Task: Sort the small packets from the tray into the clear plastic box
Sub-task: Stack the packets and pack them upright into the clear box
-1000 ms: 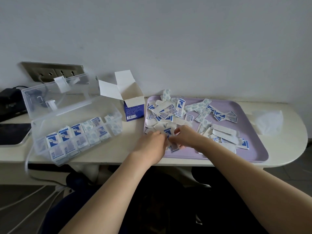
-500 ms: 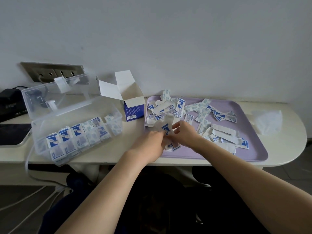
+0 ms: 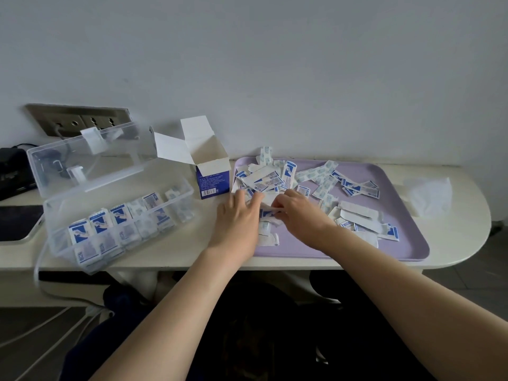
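A small blue-and-white packet point(image 3: 268, 213) sits pinched between both grips over the purple tray's point(image 3: 406, 243) near-left corner: right hand point(image 3: 298, 213) closed on its right end, left hand point(image 3: 237, 218) fingers spread against its left; clear plastic box point(image 3: 118, 215) lies left on the desk point(image 3: 176, 243)

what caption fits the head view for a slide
Both hands gathering packets on the purple tray, beside the clear plastic box.
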Tool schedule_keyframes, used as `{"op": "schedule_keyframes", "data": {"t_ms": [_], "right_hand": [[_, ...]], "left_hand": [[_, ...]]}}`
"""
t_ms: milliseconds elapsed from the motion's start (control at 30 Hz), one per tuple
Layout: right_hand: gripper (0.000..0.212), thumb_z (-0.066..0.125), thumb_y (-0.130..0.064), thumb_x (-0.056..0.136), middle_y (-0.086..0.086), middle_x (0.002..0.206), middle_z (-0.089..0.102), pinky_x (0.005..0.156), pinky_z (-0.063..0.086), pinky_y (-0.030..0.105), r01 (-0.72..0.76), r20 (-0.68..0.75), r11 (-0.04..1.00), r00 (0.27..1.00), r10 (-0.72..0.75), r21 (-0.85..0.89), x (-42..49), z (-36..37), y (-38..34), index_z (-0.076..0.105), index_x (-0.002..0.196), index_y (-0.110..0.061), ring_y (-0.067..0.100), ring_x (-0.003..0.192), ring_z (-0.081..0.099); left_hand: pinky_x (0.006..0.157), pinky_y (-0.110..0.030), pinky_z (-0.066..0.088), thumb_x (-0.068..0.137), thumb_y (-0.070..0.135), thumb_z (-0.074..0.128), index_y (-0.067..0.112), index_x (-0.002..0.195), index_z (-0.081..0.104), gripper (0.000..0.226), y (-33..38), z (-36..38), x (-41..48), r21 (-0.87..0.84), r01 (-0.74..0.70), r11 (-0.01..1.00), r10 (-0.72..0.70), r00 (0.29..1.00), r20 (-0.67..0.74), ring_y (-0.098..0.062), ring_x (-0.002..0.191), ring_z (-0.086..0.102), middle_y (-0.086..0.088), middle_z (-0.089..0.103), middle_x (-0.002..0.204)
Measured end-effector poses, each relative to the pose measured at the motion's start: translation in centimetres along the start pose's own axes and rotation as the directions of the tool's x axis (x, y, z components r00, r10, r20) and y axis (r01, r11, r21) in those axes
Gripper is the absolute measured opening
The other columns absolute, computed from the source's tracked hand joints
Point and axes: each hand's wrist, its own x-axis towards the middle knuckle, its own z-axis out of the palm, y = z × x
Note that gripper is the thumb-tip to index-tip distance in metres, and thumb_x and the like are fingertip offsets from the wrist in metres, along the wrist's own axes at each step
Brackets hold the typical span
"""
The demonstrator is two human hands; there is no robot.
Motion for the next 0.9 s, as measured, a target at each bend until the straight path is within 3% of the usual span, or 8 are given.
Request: {"op": "schedule_keyframes", "data": {"t_ms": [100, 267, 433, 567, 667, 767, 900], "right_hand": [[0.021, 0.048, -0.020, 0.096, 0.008, 0.115, 0.050, 0.088, 0.044, 0.036, -0.003, 0.027, 0.999, 1.000, 0.004, -0.041, 0.0, 0.5, 0.1, 0.056, 0.111, -0.008, 0.024, 0.109, 0.046], [0.021, 0.049, -0.020, 0.095, 0.007, 0.113, 0.056, 0.082, 0.044, 0.034, 0.009, 0.032, 0.993, 0.999, -0.005, -0.116, 0.1, 0.5, 0.2, 0.056, 0.112, -0.010, 0.025, 0.105, 0.051], [0.015, 0.053, -0.017, 0.093, 0.005, 0.106, 0.061, 0.074, 0.045, 0.034, 0.015, -0.083, 1.000, 0.996, -0.016, -0.022, 0.3, -0.7, 0.3, 0.061, 0.105, -0.011, 0.027, 0.098, 0.056], [0.023, 0.057, -0.017, 0.091, 0.008, 0.115, 0.055, 0.090, 0.040, 0.032, -0.018, 0.043, 1.000, 0.999, 0.017, 0.017, 0.3, -0.9, 1.5, 0.060, 0.112, -0.009, 0.026, 0.109, 0.051], [0.042, 0.059, -0.023, 0.090, 0.011, 0.131, 0.041, 0.102, 0.033, 0.033, -0.065, 0.182, 0.998, 0.981, 0.062, 0.008, -0.1, -0.5, 2.0, 0.045, 0.128, -0.010, 0.025, 0.121, 0.040], [0.051, 0.061, -0.024, 0.089, 0.011, 0.135, 0.036, 0.102, 0.033, 0.030, -0.090, 0.203, 0.995, 0.976, 0.080, 0.038, -0.2, -0.4, 2.2, 0.039, 0.132, -0.009, 0.025, 0.121, 0.040], [0.035, 0.060, -0.020, 0.090, 0.011, 0.128, 0.042, 0.093, 0.034, 0.022, -0.083, 0.131, 0.988, 0.989, 0.066, 0.128, 0.1, -0.3, 2.0, 0.051, 0.121, -0.007, 0.024, 0.115, 0.047]], "left_hand": [[0.096, -0.034, 0.032, 0.093, 0.011, 0.047, 0.015, 0.132, 0.033, 0.041, -0.1, 0.7, 0.1, 0.104, 0.013, 0.995, -0.025, 0.993, 0.118, -0.030, 0.120, 0.036, -0.011, 0.033, 0.132], [0.092, -0.033, 0.034, 0.094, 0.016, 0.049, 0.015, 0.126, 0.037, 0.034, -0.4, 0.9, 0.3, 0.071, 0.030, 0.997, -0.035, 0.997, 0.068, -0.027, 0.118, 0.039, -0.009, 0.037, 0.130], [0.093, -0.033, 0.035, 0.097, 0.020, 0.045, 0.012, 0.124, 0.039, 0.029, -0.3, 0.8, 0.4, 0.082, 0.030, 0.996, -0.034, 0.998, 0.053, -0.024, 0.119, 0.041, -0.006, 0.046, 0.129], [0.086, -0.031, 0.038, 0.095, 0.016, 0.047, 0.012, 0.118, 0.043, 0.023, 0.2, 0.9, 0.1, 0.048, 0.043, 0.998, -0.048, 0.994, 0.099, -0.025, 0.115, 0.043, -0.007, 0.050, 0.123], [0.087, -0.033, 0.037, 0.093, 0.016, 0.047, 0.011, 0.119, 0.040, 0.027, 0.6, 0.9, -0.2, 0.062, 0.062, 0.996, -0.071, 0.986, 0.152, -0.027, 0.119, 0.038, -0.009, 0.043, 0.127], [0.092, -0.033, 0.035, 0.092, 0.018, 0.046, 0.007, 0.123, 0.036, 0.034, 0.8, 1.0, -0.4, 0.078, 0.101, 0.992, -0.116, 0.969, 0.217, -0.029, 0.122, 0.034, -0.013, 0.037, 0.130], [0.087, -0.034, 0.038, 0.093, 0.014, 0.044, 0.009, 0.120, 0.042, 0.027, 0.8, 1.0, -0.2, 0.022, 0.104, 0.994, -0.106, 0.975, 0.198, -0.028, 0.120, 0.038, -0.011, 0.042, 0.128]]}}
